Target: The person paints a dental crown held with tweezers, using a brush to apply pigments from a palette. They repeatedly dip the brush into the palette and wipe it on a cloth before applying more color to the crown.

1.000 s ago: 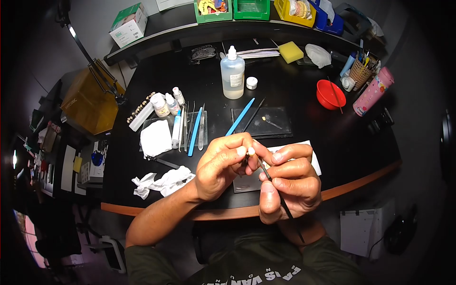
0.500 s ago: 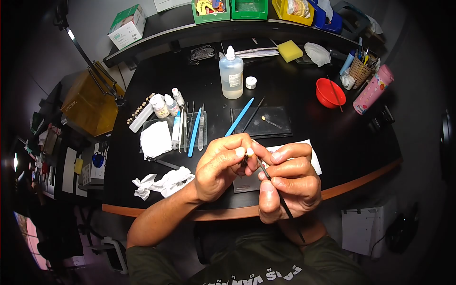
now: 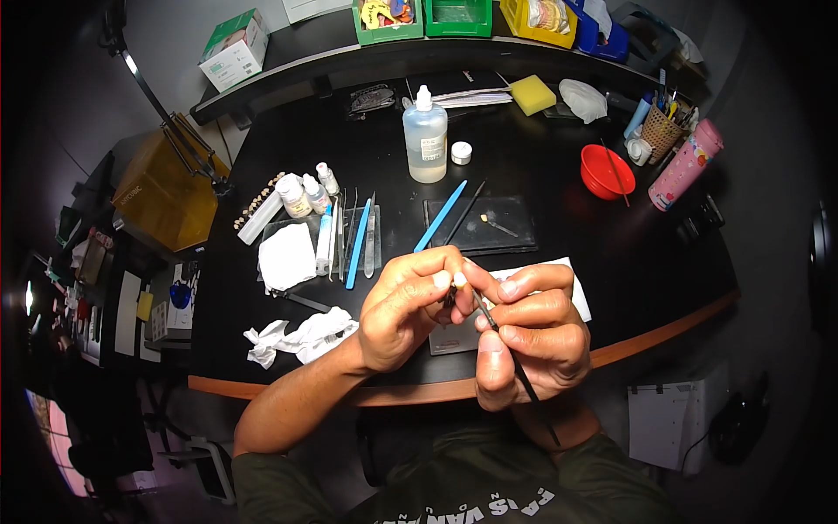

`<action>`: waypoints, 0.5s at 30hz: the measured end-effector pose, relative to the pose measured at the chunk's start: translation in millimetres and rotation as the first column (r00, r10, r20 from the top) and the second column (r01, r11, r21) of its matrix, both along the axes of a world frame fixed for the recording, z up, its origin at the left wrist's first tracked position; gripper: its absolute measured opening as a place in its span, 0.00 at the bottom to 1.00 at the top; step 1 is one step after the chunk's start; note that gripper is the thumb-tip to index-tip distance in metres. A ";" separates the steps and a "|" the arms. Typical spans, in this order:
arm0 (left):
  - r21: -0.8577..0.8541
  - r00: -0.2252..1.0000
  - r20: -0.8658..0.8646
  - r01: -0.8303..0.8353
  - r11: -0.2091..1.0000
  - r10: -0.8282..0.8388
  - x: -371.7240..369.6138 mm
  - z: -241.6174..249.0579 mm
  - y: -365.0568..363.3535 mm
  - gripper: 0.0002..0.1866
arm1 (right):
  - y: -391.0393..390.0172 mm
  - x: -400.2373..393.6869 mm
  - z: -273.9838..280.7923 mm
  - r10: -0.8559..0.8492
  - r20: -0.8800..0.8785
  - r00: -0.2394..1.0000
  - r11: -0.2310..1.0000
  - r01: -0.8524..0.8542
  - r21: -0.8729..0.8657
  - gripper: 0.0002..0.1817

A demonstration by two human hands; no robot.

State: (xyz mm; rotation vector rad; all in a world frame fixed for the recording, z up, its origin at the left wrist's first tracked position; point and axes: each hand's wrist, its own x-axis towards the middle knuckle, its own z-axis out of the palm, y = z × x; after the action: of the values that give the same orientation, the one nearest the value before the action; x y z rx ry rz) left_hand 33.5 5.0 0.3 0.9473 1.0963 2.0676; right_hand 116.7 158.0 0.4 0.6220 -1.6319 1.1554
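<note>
Above the desk's front edge, my left hand [image 3: 397,306] is closed, pinching a small tooth-coloured piece [image 3: 459,279] that looks like a dental crown between thumb and fingertips. Fingers cover most of it, and something dark shows just beneath. My right hand [image 3: 541,336] grips a thin dark-handled brush [image 3: 529,384], its handle slanting down toward my body. The brush's tip end reaches up beside the crown, with the fingertips of both hands close together. Under the hands lies a white sheet [image 3: 566,278]; behind them a dark slab [image 3: 515,214] bears a blue-handled tool [image 3: 441,216] and a black one.
Crumpled tissue [image 3: 319,334], small bottles [image 3: 295,196] and several hand tools [image 3: 356,244] are at left. A large clear bottle [image 3: 425,140] stands behind. To the right are a red bowl [image 3: 602,175], a pink flask [image 3: 687,166] and a wicker pen holder [image 3: 663,133].
</note>
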 end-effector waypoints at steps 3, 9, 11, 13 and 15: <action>-0.026 0.997 0.058 -0.039 0.999 0.040 3.8 3.0 2.0 0.18 | 0.3 0.5 0.8 -0.006 0.003 1.000 1.000 0.006 0.004 0.16; -0.029 0.997 0.077 -0.006 1.000 0.008 1.4 2.8 -0.9 0.18 | -1.5 -1.5 1.8 -0.030 -0.008 1.000 0.999 0.030 0.011 0.15; -0.009 0.998 0.061 0.016 1.000 -0.015 0.3 1.2 -1.1 0.18 | -0.7 -0.9 2.7 -0.027 -0.001 1.000 0.999 0.027 0.023 0.15; -0.008 0.997 0.076 0.008 1.000 -0.007 1.4 1.0 -0.5 0.19 | -0.7 -0.8 2.4 -0.027 0.001 1.000 0.999 0.027 0.021 0.15; -0.039 0.993 0.117 -0.010 0.999 0.014 3.3 3.4 -0.8 0.20 | -1.4 -1.3 0.8 -0.029 -0.004 1.000 1.000 0.029 0.006 0.15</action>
State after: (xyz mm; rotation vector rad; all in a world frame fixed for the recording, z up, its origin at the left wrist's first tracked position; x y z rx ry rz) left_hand 36.8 4.2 3.7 0.7926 1.0781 2.0764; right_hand 115.4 156.6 1.3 0.6023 -1.6369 1.1277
